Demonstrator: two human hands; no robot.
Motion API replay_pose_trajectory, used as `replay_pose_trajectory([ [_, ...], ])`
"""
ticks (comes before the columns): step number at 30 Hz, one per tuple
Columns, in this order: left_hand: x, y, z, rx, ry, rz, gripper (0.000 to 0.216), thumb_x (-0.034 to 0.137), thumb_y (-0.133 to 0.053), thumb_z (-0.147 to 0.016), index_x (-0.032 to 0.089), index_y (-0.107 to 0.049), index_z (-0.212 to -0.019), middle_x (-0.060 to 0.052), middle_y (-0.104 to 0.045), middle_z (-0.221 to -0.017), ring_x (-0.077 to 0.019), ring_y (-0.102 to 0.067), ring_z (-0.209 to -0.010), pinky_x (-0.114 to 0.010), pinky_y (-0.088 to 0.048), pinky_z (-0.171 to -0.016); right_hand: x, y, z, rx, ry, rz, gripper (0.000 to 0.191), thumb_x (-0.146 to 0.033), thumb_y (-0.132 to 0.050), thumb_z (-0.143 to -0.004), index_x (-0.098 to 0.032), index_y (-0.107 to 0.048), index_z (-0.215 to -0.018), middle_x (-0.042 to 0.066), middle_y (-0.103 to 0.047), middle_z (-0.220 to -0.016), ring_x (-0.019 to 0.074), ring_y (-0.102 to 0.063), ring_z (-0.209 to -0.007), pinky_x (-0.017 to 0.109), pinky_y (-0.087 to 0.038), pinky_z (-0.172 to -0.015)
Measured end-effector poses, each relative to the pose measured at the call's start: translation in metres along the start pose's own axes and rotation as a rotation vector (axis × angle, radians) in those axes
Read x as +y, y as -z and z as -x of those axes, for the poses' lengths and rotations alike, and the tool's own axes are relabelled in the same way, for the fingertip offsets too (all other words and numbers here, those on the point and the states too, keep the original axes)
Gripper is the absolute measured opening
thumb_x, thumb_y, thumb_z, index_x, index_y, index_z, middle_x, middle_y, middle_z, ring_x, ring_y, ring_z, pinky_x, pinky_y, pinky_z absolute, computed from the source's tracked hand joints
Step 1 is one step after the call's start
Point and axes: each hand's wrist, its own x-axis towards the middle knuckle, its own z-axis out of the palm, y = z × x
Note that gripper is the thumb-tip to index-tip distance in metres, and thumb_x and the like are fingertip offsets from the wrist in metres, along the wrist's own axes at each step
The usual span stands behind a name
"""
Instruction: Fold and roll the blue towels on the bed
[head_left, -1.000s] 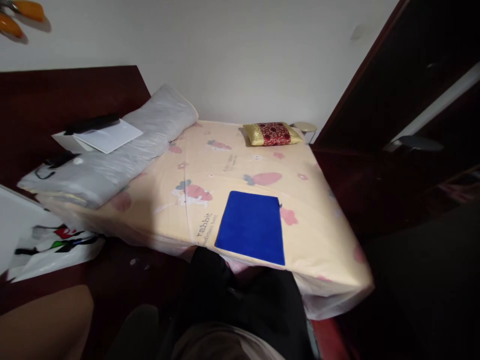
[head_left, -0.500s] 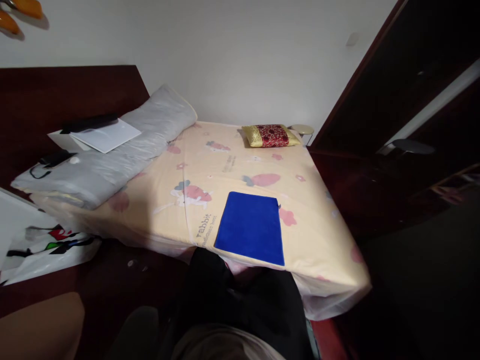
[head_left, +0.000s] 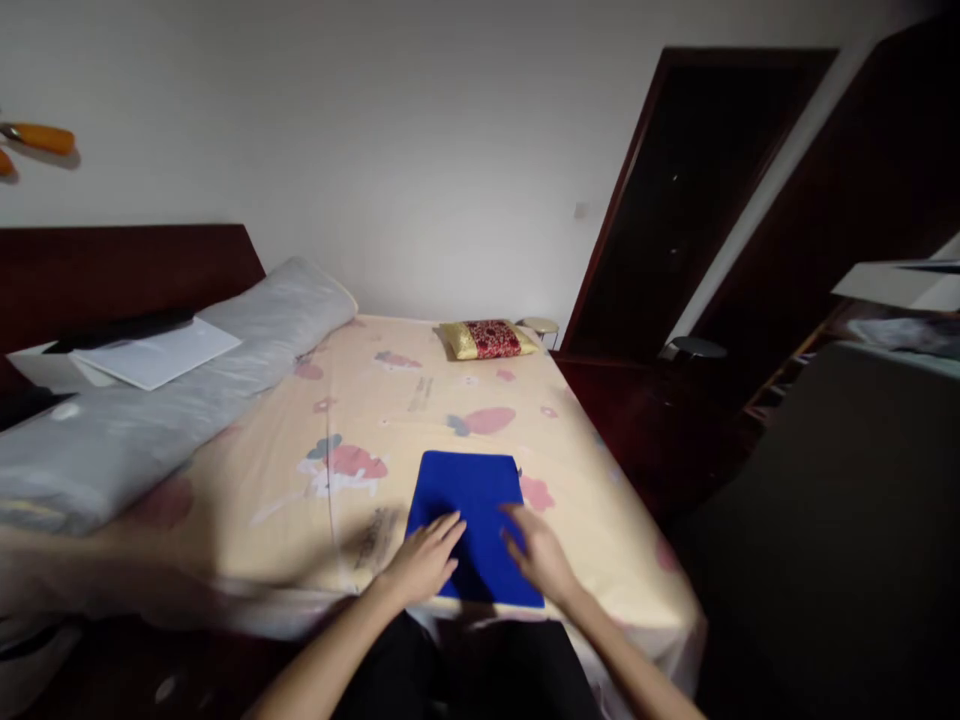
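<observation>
A flat blue rectangle, looking like a folded cloth, lies near the front edge of the bed. My left hand is over its left side, fingers stretched out and empty; whether it touches the surface I cannot tell. At the right edge of the blue cloth is my right hand, a little blurred, with its fingers apart and nothing in them. Both hands cast shadows, and they hide parts of the cloth.
A gold and red pillow lies at the bed's far end. Along the left, a grey folded quilt carries a white flat box. Beyond the bed are a round stool and a dark door. A dark surface stands at right.
Both hands have come into view from below and reached over the blue cloth. My view has tilted up and turned right, so the bed sits lower in it.
</observation>
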Motion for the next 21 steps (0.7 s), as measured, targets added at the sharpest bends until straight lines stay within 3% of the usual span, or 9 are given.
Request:
replay_pose_trajectory([
  [2, -0.021, -0.045, -0.001, -0.184, 0.148, -0.015, 0.067, 0.021, -0.047, -0.082, 0.022, -0.031, -0.147, -0.009, -0.027, -0.159, -0.0251, -0.030, -0.144, -0.044, -0.034, -0.116, 0.001, -0.013, 0.012, -0.212, 0.004, 0.035, 0.055, -0.018, -0.056, -0.081, -0.022, -0.050, -0.135, 0.012, -0.053, -0.141, 0.0276, -0.052, -0.126, 0.050, -0.044, -0.105],
  [4, -0.044, -0.083, 0.010, -0.319, 0.224, -0.020, 0.075, 0.023, -0.048, -0.079, 0.017, -0.023, -0.150, -0.009, -0.017, -0.161, -0.0243, -0.019, -0.147, -0.043, -0.027, -0.119, 0.010, -0.030, 0.038, -0.507, -0.075, 0.097, 0.076, -0.011, -0.051, -0.070, -0.021, -0.039, -0.144, 0.012, -0.034, -0.154, 0.0296, -0.036, -0.139, 0.052, -0.034, -0.112],
  [5, -0.054, -0.098, 0.018, -0.347, 0.271, -0.047, 0.077, 0.022, -0.049, -0.078, 0.015, -0.023, -0.150, -0.010, -0.016, -0.161, -0.0245, -0.017, -0.148, -0.044, -0.024, -0.120, 0.017, -0.036, 0.052, -0.633, -0.138, 0.130, 0.084, -0.010, -0.048, -0.066, -0.019, -0.031, -0.148, 0.011, -0.023, -0.157, 0.0291, -0.027, -0.143, 0.053, -0.028, -0.115],
  [7, -0.069, -0.116, 0.032, -0.374, 0.313, -0.123, 0.079, 0.019, -0.052, -0.073, 0.014, -0.028, -0.148, -0.013, -0.019, -0.161, -0.0264, -0.019, -0.147, -0.045, -0.023, -0.120, 0.034, -0.040, 0.079, -0.749, -0.255, 0.172, 0.095, -0.010, -0.046, -0.059, -0.018, -0.021, -0.151, 0.009, -0.012, -0.159, 0.0274, -0.018, -0.146, 0.053, -0.022, -0.117],
  [10, -0.078, -0.121, 0.036, -0.309, 0.304, -0.184, 0.065, 0.020, -0.049, -0.077, 0.017, -0.041, -0.142, -0.013, -0.039, -0.154, -0.0273, -0.035, -0.141, -0.044, -0.028, -0.117, 0.050, -0.029, 0.092, -0.767, -0.293, 0.177, 0.093, -0.013, -0.048, -0.058, -0.021, -0.029, -0.149, 0.007, -0.025, -0.158, 0.0258, -0.029, -0.143, 0.045, -0.029, -0.115],
  [14, -0.081, -0.120, 0.022, -0.240, 0.303, -0.213, 0.055, 0.011, -0.042, -0.079, 0.017, -0.049, -0.134, -0.014, -0.050, -0.143, -0.0281, -0.042, -0.135, -0.046, -0.030, -0.114, 0.048, -0.025, 0.072, -0.621, -0.315, 0.237, 0.058, -0.016, -0.040, -0.076, -0.014, -0.052, -0.133, 0.014, -0.057, -0.135, 0.0260, -0.050, -0.126, 0.039, -0.037, -0.106],
  [17, -0.083, -0.122, 0.018, -0.232, 0.288, -0.248, 0.060, 0.002, -0.040, -0.076, 0.017, -0.049, -0.133, -0.014, -0.050, -0.143, -0.0283, -0.041, -0.136, -0.047, -0.030, -0.114, 0.044, -0.036, 0.064, -0.554, -0.324, 0.284, 0.052, -0.011, -0.037, -0.078, -0.013, -0.055, -0.128, 0.017, -0.055, -0.134, 0.0307, -0.047, -0.126, 0.044, -0.034, -0.105],
  [21, -0.088, -0.123, 0.018, -0.209, 0.285, -0.278, 0.056, 0.000, -0.032, -0.081, 0.016, -0.050, -0.131, -0.016, -0.052, -0.139, -0.0272, -0.042, -0.134, -0.046, -0.031, -0.113, 0.048, -0.039, 0.066, -0.532, -0.305, 0.264, 0.051, -0.006, -0.036, -0.079, -0.018, -0.056, -0.125, 0.014, -0.056, -0.134, 0.0280, -0.047, -0.124, 0.041, -0.034, -0.103],
])
